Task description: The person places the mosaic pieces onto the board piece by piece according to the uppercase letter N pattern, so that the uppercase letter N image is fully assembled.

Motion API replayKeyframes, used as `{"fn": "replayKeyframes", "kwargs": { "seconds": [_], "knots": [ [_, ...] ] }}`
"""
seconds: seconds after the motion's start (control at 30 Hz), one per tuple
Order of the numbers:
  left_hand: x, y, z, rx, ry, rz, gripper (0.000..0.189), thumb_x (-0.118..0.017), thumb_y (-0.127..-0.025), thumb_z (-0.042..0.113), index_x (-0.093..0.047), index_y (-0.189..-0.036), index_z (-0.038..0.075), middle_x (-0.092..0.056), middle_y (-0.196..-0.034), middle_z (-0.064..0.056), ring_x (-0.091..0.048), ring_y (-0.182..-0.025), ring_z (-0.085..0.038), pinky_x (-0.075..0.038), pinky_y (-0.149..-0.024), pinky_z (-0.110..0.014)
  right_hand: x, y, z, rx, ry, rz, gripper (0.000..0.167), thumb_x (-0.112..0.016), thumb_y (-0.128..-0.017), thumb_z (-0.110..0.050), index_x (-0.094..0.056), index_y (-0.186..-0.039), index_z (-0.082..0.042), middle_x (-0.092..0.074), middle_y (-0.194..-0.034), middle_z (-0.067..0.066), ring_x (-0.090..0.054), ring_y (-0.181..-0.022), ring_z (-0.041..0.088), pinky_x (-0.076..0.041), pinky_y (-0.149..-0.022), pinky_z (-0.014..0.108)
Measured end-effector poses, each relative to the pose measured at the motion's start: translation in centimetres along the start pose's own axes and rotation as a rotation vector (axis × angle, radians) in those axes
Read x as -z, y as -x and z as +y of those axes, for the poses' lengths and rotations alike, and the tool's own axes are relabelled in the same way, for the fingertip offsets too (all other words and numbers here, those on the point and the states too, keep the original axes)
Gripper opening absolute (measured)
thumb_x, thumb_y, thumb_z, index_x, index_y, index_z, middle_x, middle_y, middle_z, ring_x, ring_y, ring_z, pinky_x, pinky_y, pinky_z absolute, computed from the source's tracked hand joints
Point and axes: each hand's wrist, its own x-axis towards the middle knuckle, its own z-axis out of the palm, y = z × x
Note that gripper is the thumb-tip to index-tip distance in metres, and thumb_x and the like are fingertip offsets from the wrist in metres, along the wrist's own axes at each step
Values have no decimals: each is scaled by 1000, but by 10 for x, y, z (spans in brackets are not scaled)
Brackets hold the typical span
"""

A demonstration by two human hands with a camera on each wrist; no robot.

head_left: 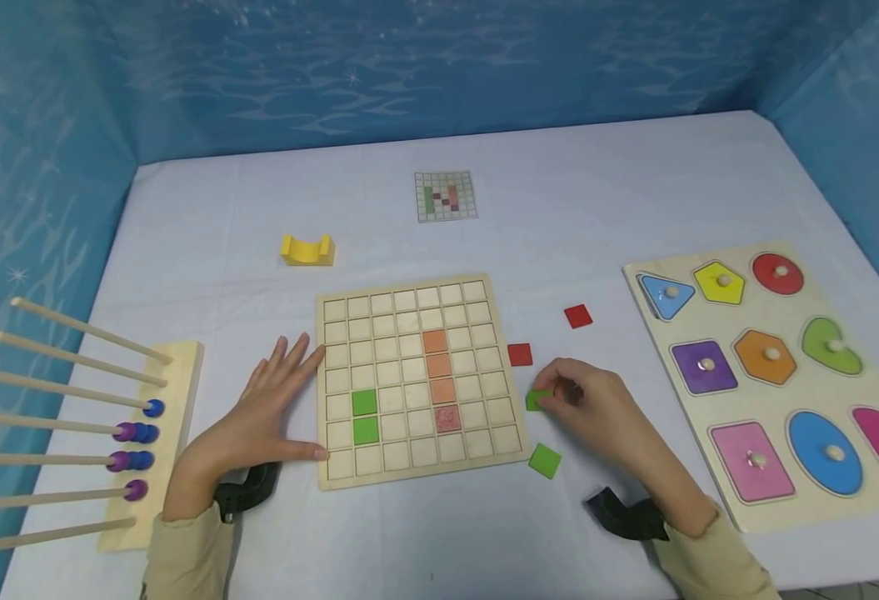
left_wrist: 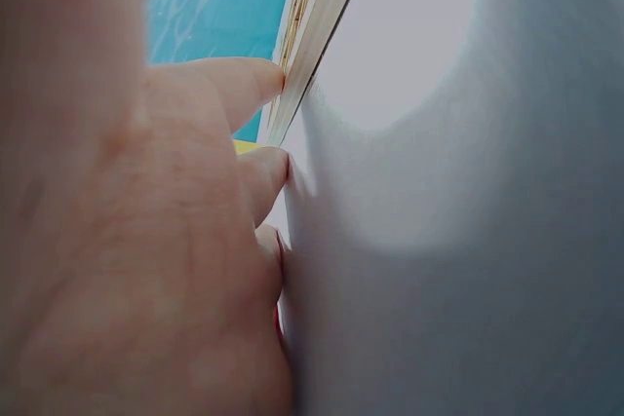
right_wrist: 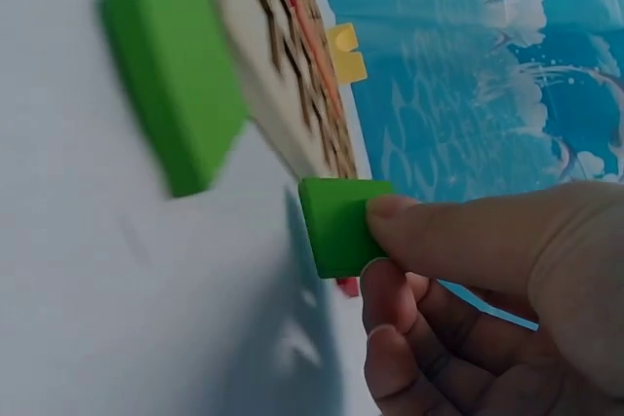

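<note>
A wooden grid board (head_left: 424,454) lies in the middle of the table, with two green tiles (head_left: 365,417) in its left part and a column of orange tiles (head_left: 437,365) above a reddish tile (head_left: 448,418). My left hand (head_left: 262,417) is spread, its fingertips and thumb touching the board's left edge. Just off the board's right edge, my right hand (head_left: 596,408) pinches a green square tile (right_wrist: 336,226) between thumb and fingers. Another green tile (head_left: 545,461) lies on the cloth below that hand. Two red tiles (head_left: 519,355) lie above it, right of the board.
A small pattern card (head_left: 446,197) lies at the back, and a yellow arched block (head_left: 307,251) sits behind the board. Far left stands a peg rack (head_left: 184,375) with beads on several rods. A knobbed shape puzzle (head_left: 686,433) covers the right side.
</note>
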Motion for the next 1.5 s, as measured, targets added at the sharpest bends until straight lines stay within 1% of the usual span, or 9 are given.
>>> {"fn": "replayKeyframes", "kwargs": {
  "seconds": [0.2,0.4,0.57,0.7,0.87,1.0,1.13,1.33,1.5],
  "knots": [
    [0,-1,0,8,2,-1,119,-80,-63,55,-11,-152,14,1,-155,-14,16,-137,-31,6,-105,-54,3,-25,-15,37,-83,9,16,-73,-77,4,-67,-85,-8,-60,-76,-5,-53,-68,12,-48,-64,28],
    [0,-1,0,9,4,-6,118,-78,-64,57,-10,-152,16,2,-155,-13,16,-137,-31,6,-105,-55,-7,-57,-30,55,-199,-32,11,-71,-81,0,-67,-86,-9,-61,-74,-4,-55,-67,12,-47,-60,25],
    [0,-1,-1,6,3,-7,118,-78,-64,57,-10,-152,16,3,-155,-12,16,-137,-30,6,-105,-55,-23,-78,-46,69,-289,-76,7,-69,-83,-2,-67,-87,-7,-62,-75,-2,-56,-67,13,-47,-60,26],
    [0,-2,-1,4,-3,-6,118,-79,-64,55,-10,-152,16,3,-155,-12,16,-137,-31,5,-104,-56,-41,-93,-60,106,-325,-124,6,-66,-85,-2,-67,-87,-8,-61,-75,-2,-55,-64,13,-46,-59,26],
    [1,-1,0,4,-7,-9,118,-79,-65,55,-10,-152,15,3,-155,-13,15,-137,-32,4,-104,-56,-67,-109,-78,163,-355,-223,9,-60,-87,0,-66,-88,-7,-61,-73,-1,-59,-63,13,-47,-61,24],
    [1,0,0,2,-5,-13,117,-78,-66,56,-10,-152,16,3,-155,-13,15,-137,-32,4,-104,-56,-84,-116,-89,184,-356,-303,11,-58,-88,2,-66,-89,-6,-63,-73,0,-62,-63,13,-48,-62,22],
    [1,-1,0,-1,-5,-19,116,-77,-66,56,-9,-152,16,3,-155,-12,16,-137,-31,4,-105,-56,-94,-118,-94,160,-329,-343,11,-59,-87,3,-67,-88,-6,-63,-71,-1,-62,-61,11,-47,-61,21],
    [1,-1,1,4,-5,-17,117,-78,-66,56,-10,-152,15,3,-155,-12,15,-137,-31,4,-105,-56,-96,-116,-97,151,-276,-375,13,-58,-87,3,-67,-87,-7,-62,-67,-3,-60,-61,8,-46,-60,20],
    [1,0,2,5,1,-13,117,-78,-66,55,-10,-152,14,3,-155,-13,15,-137,-31,5,-105,-55,-96,-113,-99,174,-208,-381,12,-59,-87,1,-67,-86,-9,-63,-71,-4,-57,-65,6,-46,-62,20]
  ]
}}
